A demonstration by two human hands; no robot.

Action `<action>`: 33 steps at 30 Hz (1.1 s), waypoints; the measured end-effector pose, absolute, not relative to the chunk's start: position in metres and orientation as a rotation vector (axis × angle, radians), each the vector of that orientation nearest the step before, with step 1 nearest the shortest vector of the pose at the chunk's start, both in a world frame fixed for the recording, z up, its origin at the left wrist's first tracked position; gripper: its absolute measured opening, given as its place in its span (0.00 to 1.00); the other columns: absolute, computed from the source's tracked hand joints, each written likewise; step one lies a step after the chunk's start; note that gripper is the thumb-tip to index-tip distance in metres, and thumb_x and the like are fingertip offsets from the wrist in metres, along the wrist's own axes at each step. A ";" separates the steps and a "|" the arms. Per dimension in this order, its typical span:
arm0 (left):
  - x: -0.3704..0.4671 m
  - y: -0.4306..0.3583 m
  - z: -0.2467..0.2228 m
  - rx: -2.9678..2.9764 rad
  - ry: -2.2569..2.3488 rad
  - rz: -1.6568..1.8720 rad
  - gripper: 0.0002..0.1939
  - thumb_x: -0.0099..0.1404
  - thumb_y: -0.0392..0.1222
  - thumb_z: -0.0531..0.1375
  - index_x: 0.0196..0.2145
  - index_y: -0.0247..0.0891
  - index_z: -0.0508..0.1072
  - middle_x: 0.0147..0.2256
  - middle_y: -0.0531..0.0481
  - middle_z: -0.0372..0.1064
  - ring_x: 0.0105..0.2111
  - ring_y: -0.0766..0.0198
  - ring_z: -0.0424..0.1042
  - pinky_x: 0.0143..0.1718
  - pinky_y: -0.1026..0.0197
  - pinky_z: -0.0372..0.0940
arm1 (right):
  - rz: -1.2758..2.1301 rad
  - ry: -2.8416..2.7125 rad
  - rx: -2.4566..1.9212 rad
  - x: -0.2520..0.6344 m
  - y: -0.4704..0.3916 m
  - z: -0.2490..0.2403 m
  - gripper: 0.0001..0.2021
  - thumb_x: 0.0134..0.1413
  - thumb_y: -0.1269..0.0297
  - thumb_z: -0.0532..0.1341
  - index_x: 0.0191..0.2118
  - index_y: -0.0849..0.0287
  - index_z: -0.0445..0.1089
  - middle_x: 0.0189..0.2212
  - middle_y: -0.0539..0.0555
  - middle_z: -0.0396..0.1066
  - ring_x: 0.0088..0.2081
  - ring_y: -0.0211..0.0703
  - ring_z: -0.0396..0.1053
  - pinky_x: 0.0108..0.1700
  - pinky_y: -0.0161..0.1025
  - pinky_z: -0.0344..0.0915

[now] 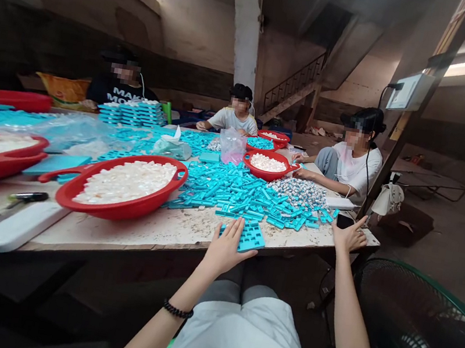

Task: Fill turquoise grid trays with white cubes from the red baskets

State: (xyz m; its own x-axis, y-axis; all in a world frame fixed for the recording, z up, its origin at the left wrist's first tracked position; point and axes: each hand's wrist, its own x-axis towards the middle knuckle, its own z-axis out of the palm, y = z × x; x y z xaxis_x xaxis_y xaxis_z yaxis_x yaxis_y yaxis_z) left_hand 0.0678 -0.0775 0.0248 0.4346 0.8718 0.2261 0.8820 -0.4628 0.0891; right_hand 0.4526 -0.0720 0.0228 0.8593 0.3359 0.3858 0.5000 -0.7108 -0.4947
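Observation:
A light-blue tray with a grid of square pockets (253, 237) lies at the table's near edge. My left hand (225, 248) holds it by its left side, fingers over the top and thumb along the near edge. To the right, my right hand (351, 236) rests at the table corner against a dark-screened phone (345, 221), its fingers apart. Beyond the tray spreads a heap of loose blue strips (251, 192). Small white-and-dark pieces (300, 192) form a pile beside the heap. A red basin (117, 211) of white pieces stands left of my left hand.
A white power strip (14, 228) and a black cable lie at the front left. Another red basin (0, 161) stands there. Stacked blue trays (131, 113) and three co-workers are across the table. A pole (401, 139) and a fan (414, 332) are on my right.

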 end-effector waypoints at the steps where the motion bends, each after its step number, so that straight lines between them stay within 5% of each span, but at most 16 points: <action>1: 0.068 -0.077 0.025 -2.624 -1.607 -0.366 0.49 0.67 0.69 0.51 0.73 0.35 0.44 0.71 0.39 0.42 0.71 0.45 0.44 0.69 0.37 0.36 | -0.369 -0.602 -2.415 0.452 -0.072 0.023 0.61 0.48 0.43 0.68 0.73 0.66 0.29 0.51 0.76 0.69 0.52 0.70 0.66 0.52 0.57 0.57; 22: 0.066 -0.076 0.021 -2.619 -1.599 -0.436 0.50 0.65 0.70 0.52 0.73 0.36 0.45 0.71 0.38 0.45 0.70 0.42 0.46 0.69 0.36 0.38 | -0.221 -0.527 -2.363 0.457 -0.071 0.024 0.65 0.46 0.47 0.70 0.73 0.67 0.23 0.51 0.74 0.71 0.57 0.71 0.63 0.55 0.59 0.56; 29: 0.064 -0.071 0.022 -2.674 -1.589 -0.421 0.49 0.65 0.70 0.52 0.72 0.36 0.46 0.70 0.36 0.45 0.70 0.41 0.47 0.69 0.35 0.38 | -0.317 -0.559 -2.344 0.455 -0.074 0.020 0.59 0.44 0.48 0.72 0.73 0.67 0.38 0.55 0.77 0.68 0.56 0.72 0.63 0.54 0.59 0.56; 33: 0.059 -0.065 0.030 -2.749 -1.532 -0.374 0.50 0.65 0.70 0.53 0.73 0.37 0.45 0.70 0.37 0.46 0.70 0.43 0.47 0.69 0.38 0.39 | -0.390 -0.780 -2.226 0.453 -0.068 0.025 0.35 0.53 0.56 0.66 0.65 0.58 0.62 0.60 0.66 0.65 0.59 0.66 0.59 0.57 0.56 0.55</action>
